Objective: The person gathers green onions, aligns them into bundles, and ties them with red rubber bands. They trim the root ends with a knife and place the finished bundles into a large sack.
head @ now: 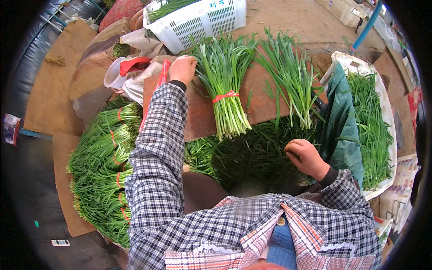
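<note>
A bunch of green leafy stalks like Chinese chives, bound with red tape near its pale stems, lies on a reddish-brown board. My left hand is at the board's far left, fingers curled, beside that bunch's leaves and close to a bundle of red tape strips; whether it holds anything is hidden. To the right, a loose, unbound handful of stalks rests on the board, near a dark-handled knife. My right hand hovers over loose green leaves, fingers loosely curled, nothing visible in it.
Several red-banded bunches are piled at the left. A white plastic crate with greens stands beyond the board. At the right, a white basket holds loose greens beside a dark green cloth. A white tub sits at the upper left.
</note>
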The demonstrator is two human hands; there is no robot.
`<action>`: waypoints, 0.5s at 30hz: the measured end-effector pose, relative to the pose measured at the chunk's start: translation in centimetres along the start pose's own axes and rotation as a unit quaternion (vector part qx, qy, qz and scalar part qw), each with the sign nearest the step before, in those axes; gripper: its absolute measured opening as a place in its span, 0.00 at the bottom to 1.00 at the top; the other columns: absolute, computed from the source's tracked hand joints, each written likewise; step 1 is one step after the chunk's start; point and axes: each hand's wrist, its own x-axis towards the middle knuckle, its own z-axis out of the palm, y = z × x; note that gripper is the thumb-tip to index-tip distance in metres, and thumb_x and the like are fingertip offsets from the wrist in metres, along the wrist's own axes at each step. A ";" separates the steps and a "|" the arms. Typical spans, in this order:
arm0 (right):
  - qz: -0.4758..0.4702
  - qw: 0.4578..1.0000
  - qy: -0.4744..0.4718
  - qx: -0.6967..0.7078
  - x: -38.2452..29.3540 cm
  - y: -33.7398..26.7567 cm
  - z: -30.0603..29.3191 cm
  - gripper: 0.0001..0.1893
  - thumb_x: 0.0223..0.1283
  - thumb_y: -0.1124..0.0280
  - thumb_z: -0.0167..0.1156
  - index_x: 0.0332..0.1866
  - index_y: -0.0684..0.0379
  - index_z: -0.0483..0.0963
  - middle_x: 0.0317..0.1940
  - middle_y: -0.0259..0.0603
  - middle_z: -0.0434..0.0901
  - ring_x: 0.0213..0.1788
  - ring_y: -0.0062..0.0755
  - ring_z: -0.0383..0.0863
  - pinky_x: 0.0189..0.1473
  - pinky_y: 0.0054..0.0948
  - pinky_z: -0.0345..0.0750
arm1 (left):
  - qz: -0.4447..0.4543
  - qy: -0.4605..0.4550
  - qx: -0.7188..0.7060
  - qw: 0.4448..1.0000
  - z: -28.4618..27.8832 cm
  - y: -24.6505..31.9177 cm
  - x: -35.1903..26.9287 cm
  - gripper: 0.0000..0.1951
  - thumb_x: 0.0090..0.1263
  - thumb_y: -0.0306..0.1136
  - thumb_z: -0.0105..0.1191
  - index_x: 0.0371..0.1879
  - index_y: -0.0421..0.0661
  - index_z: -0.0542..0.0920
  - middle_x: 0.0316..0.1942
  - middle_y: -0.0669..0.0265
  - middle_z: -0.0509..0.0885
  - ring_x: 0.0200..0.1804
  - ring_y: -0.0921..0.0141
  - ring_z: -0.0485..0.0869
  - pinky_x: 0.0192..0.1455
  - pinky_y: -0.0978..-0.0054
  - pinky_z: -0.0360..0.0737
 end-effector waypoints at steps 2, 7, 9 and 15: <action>-0.008 1.000 0.002 0.005 0.1 0.2 0.0 0.06 0.58 0.75 0.63 0.39 0.61 0.77 0.36 0.45 0.79 0.42 0.49 0.79 0.45 0.43 0.76 | 0.054 0.001 0.081 0.995 -2.0 -0.1 0.9 0.11 0.68 0.40 0.56 0.34 0.46 0.86 0.35 0.60 0.84 0.44 0.56 0.84 0.47 0.56 0.81; -0.024 1.000 -0.004 0.009 0.5 0.3 -0.1 0.06 0.57 0.74 0.64 0.39 0.61 0.77 0.35 0.45 0.79 0.41 0.50 0.80 0.44 0.43 0.76 | 0.092 0.011 0.195 0.976 -8.4 -1.5 3.5 0.10 0.69 0.38 0.54 0.35 0.47 0.86 0.37 0.59 0.85 0.44 0.56 0.85 0.46 0.56 0.81; -0.037 0.999 0.002 0.019 0.6 0.4 -0.1 0.06 0.57 0.74 0.64 0.39 0.61 0.77 0.35 0.45 0.79 0.41 0.50 0.80 0.43 0.43 0.77 | 0.047 0.034 0.180 0.982 -11.3 -2.2 3.9 0.11 0.69 0.37 0.54 0.37 0.45 0.86 0.39 0.56 0.86 0.44 0.54 0.85 0.47 0.54 0.81; -0.054 0.998 0.003 0.011 0.7 0.9 0.0 0.06 0.58 0.72 0.64 0.38 0.61 0.77 0.35 0.45 0.79 0.40 0.50 0.80 0.43 0.43 0.78 | -0.023 0.224 -0.018 0.974 -19.7 -0.5 4.2 0.11 0.70 0.38 0.60 0.42 0.44 0.88 0.37 0.54 0.88 0.38 0.59 0.87 0.43 0.65 0.81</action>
